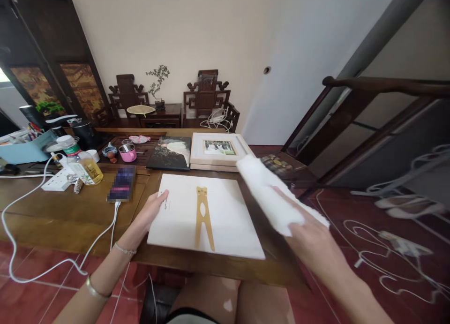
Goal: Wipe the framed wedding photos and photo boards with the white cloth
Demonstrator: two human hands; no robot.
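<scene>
A white square canvas (225, 207) with a gold clothespin shape (204, 216) painted on it lies flat on the wooden table (87, 207) in front of me. My left hand (152, 210) rests on the canvas's left edge, fingers curled over it. My right hand (305, 237) is raised to the right of the canvas and grips a white cloth (270, 192), which hangs above the table's right end.
Behind the canvas lie a dark painting (170, 153) and a white framed picture (218, 150). To the left are a phone (121, 184) on a white cable, a power strip (58, 179), a bottle (82, 163) and a pink cup (128, 153). Cables lie across the floor at right.
</scene>
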